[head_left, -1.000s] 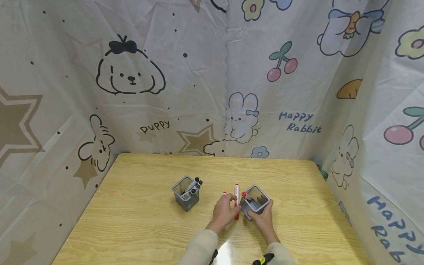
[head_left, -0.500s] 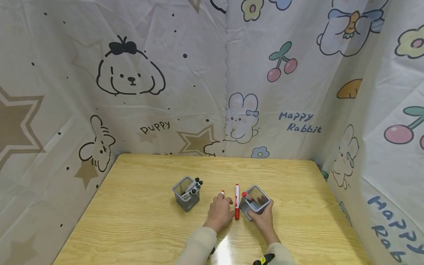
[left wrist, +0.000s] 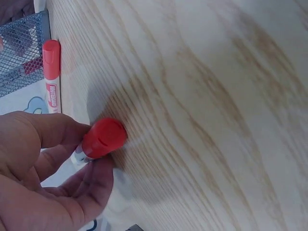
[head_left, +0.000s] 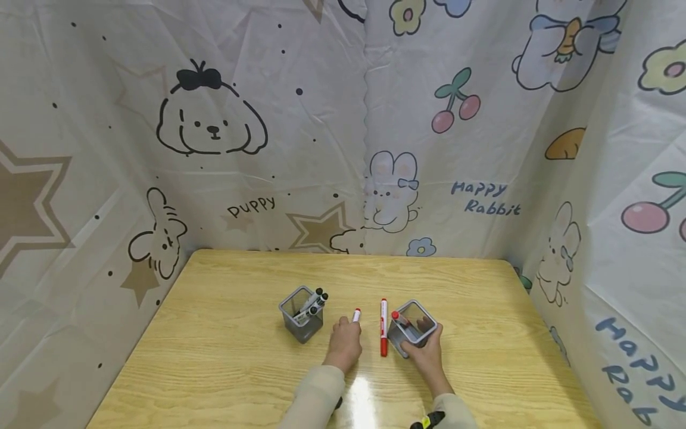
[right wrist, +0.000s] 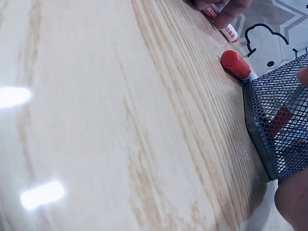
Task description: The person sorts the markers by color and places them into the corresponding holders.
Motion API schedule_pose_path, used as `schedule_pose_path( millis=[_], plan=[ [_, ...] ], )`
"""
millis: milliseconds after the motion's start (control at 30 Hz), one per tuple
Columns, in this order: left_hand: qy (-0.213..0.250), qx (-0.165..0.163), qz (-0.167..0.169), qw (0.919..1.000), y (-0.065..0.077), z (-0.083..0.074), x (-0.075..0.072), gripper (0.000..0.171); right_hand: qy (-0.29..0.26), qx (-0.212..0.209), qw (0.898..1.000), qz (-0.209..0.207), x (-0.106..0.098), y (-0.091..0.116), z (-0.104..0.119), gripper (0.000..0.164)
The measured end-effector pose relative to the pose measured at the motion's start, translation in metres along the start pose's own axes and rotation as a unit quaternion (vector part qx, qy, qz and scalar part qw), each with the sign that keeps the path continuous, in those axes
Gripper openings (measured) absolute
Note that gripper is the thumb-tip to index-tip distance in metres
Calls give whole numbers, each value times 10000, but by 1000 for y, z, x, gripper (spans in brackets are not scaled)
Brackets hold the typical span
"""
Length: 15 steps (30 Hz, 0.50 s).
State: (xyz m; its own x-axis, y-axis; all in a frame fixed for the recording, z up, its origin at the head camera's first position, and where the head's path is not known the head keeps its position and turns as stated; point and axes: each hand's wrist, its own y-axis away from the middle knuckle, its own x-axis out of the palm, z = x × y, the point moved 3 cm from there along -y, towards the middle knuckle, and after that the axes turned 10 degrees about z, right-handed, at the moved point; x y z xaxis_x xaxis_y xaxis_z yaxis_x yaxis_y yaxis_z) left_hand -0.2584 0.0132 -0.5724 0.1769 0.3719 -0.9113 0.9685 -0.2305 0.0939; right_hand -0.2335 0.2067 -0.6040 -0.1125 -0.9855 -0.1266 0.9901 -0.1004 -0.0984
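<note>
My left hand [head_left: 345, 344] pinches a white marker with a red cap [left wrist: 105, 137] between thumb and fingers; in the head view its white barrel [head_left: 356, 316] sticks out past the fingers. My right hand [head_left: 427, 356] grips the grey mesh pen holder [head_left: 395, 340] by its lower side. A red-capped marker [head_left: 399, 317] leans inside that holder, its red part also showing through the mesh in the right wrist view. Between the hands, close beside the holder, a second loose red marker [head_left: 383, 325] lies on the table, red cap toward me.
Another mesh pen holder [head_left: 303, 331] stands to the left, with several black-capped markers [head_left: 316, 302] leaning in it. The wooden table [head_left: 225, 333] ends at a printed cloth curtain [head_left: 316, 179] at the back and sides.
My left hand has moved left, away from the marker beside the holder, and now pinches the other red marker, which has shifted slightly left. My right hand and its holder have stayed put.
</note>
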Motion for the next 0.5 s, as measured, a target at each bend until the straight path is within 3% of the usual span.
schedule_pose_path(
  millis=[133,367,500],
  plan=[
    [64,-13,76,9999,-2,1,1,8,33,64,10000,9,0,0,0,81],
    [539,189,-296,9979,0,-1,-6,27,81,-54,9999,42,2,3,3,79],
    [734,188,-262,9968,0,-2,-8,27,143,-69,9999,-37,2,2,2,79]
  ],
)
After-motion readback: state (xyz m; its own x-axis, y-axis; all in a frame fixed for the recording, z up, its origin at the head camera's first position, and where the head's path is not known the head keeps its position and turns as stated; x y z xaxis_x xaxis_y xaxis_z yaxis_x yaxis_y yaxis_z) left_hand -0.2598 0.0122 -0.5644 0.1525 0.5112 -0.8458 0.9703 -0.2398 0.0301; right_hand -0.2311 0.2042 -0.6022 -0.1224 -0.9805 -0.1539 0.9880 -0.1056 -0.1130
